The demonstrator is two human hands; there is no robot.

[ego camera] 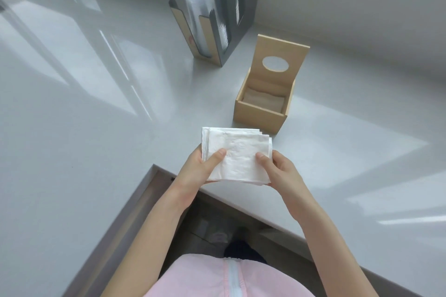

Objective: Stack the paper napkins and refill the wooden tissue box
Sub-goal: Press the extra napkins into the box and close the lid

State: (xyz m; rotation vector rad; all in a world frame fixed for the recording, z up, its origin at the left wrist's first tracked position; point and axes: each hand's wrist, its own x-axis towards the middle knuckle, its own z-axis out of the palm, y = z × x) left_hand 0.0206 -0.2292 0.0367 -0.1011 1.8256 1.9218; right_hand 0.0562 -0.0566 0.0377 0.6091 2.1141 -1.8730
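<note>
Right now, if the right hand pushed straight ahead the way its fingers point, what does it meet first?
The right hand points up-left across the napkin stack it already grips, so the stack comes first, then probably the left hand. The wooden tissue box sits off that line; depth is unclear.

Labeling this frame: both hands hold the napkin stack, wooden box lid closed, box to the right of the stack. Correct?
Not quite: the wooden box has its lid open, standing upright. The head view shows it. Left hand and right hand do hold the napkin stack.
</note>
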